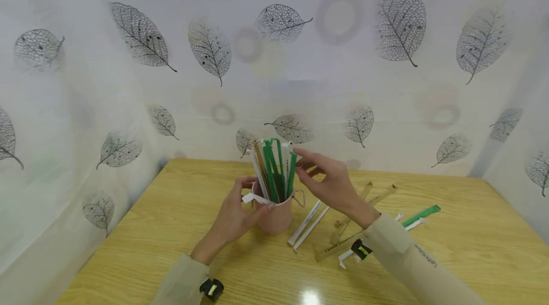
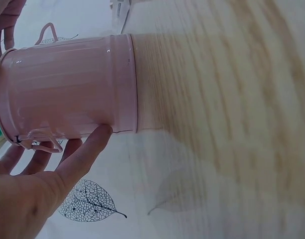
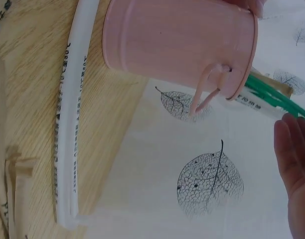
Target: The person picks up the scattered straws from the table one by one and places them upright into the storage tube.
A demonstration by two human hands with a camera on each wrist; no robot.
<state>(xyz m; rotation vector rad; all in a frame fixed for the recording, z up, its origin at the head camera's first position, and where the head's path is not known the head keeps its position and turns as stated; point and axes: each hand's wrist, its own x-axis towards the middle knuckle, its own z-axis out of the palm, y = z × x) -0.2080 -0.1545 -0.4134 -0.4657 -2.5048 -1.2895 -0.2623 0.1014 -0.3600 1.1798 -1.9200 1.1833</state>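
Both hands are working apart, the left hand [image 1: 236, 215] clasping a pink bucket [image 1: 274, 220] between them and the right hand [image 1: 331, 182] poising at a green packet [image 1: 292, 170] standing inside, pinching or not I cannot tell, while loose packets [image 1: 305, 224] are lying on the bench [image 1: 184, 209] beneath the right hand.
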